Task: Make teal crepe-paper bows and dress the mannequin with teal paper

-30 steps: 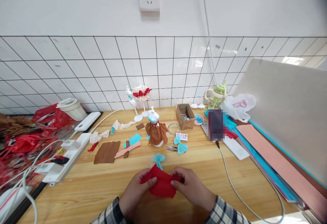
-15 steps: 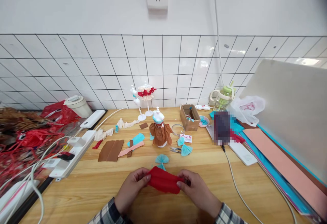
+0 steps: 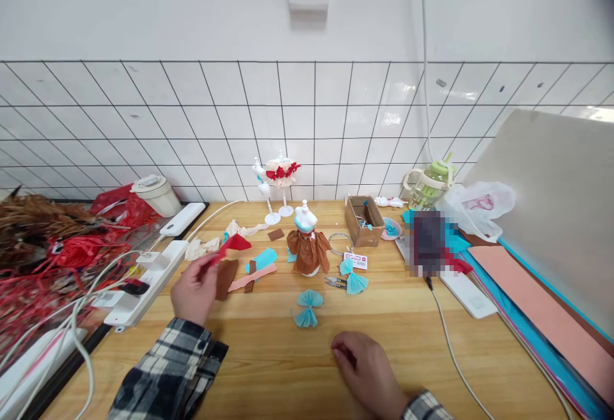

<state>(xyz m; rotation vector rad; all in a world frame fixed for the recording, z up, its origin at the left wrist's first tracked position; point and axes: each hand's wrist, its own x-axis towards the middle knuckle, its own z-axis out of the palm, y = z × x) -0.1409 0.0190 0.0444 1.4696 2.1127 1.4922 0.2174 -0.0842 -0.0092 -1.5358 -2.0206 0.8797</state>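
Note:
My left hand (image 3: 196,287) is closed on a piece of red crepe paper (image 3: 237,243), held over the left side of the table near a brown paper piece (image 3: 226,279). My right hand (image 3: 367,365) rests at the table's front with its fingers curled and nothing visible in them. Beyond it lies a light-blue paper bow (image 3: 308,309); a second blue bow (image 3: 355,277) is beside small thread snips (image 3: 334,282). A miniature dress form (image 3: 309,241) wearing a brown skirt and blue top stands mid-table.
Two more small dress forms stand behind, one with red trim (image 3: 283,172). A cardboard box (image 3: 364,223) sits at the back. Left are a power strip (image 3: 148,286) and cables; right are a blurred dark object (image 3: 428,244), a green-lidded bottle (image 3: 429,186) and coloured paper sheets (image 3: 537,298).
My left hand has carried the red paper away to the left. My right hand has let go of it and curled on the table. The view has shifted slightly left.

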